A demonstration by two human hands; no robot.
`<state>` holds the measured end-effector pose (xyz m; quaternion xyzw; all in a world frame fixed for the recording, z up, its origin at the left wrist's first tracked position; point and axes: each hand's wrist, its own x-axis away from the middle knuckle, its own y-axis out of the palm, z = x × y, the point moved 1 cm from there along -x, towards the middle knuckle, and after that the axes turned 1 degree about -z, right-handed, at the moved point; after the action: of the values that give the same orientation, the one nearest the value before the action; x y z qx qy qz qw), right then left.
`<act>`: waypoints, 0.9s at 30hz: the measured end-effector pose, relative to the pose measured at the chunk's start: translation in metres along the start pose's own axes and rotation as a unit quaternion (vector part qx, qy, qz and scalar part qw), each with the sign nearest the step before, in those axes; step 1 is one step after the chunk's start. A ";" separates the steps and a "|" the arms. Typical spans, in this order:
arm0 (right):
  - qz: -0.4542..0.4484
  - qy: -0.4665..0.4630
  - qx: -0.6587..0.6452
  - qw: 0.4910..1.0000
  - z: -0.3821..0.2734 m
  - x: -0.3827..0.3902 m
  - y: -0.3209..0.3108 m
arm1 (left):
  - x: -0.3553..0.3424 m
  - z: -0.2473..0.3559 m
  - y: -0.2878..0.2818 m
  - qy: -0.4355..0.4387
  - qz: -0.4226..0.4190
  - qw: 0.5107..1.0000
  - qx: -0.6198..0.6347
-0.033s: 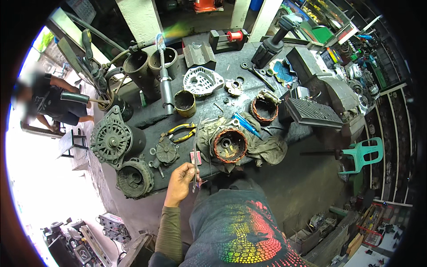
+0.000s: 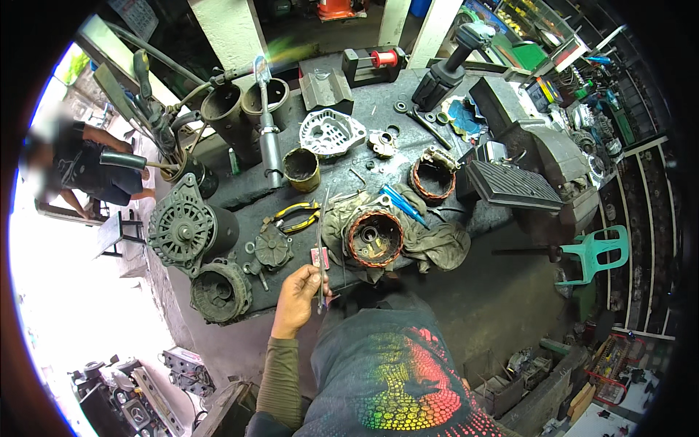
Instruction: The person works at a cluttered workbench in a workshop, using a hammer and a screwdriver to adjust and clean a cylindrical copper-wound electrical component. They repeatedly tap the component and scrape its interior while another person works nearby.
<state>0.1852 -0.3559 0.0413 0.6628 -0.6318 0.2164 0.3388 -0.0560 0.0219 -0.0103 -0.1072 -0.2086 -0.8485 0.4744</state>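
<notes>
My left hand (image 2: 295, 302) is closed in a pinch around a thin metal rod (image 2: 324, 226), held upright at the near edge of the bench. Behind the rod lies a small red-and-white box (image 2: 318, 258). Just right of it, an alternator housing with copper windings (image 2: 376, 239) rests on a crumpled grey-green cloth (image 2: 445, 246). A blue slim tool (image 2: 404, 204) leans beside that housing. Yellow-and-black pliers (image 2: 297, 217) lie left of the rod, near a round metal end cover (image 2: 273, 250). My right hand is out of sight.
The dark workbench (image 2: 247, 191) carries a large alternator (image 2: 186, 229), a second wound stator (image 2: 434, 178), a pale slotted cover (image 2: 331, 134), a tin can (image 2: 301, 169) and a power tool (image 2: 451, 69). A green plastic chair (image 2: 597, 253) stands right; a person (image 2: 87, 164) is at left.
</notes>
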 end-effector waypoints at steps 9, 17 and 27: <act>0.300 -0.009 0.266 0.916 -0.088 -0.050 -0.168 | -0.006 -0.014 0.045 -0.018 0.107 0.994 0.004; 0.172 -0.200 0.245 0.933 -0.183 -0.206 -0.106 | -0.016 -0.022 0.056 0.093 0.169 0.979 -0.070; 0.127 -0.158 0.242 0.949 -0.226 -0.276 -0.088 | -0.047 -0.039 0.072 0.114 0.203 0.964 -0.125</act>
<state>0.2736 -0.0046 -0.0186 0.6650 -0.6846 0.2965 0.0334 0.0311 0.0069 -0.0444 -0.1080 -0.0192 -0.7603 0.6402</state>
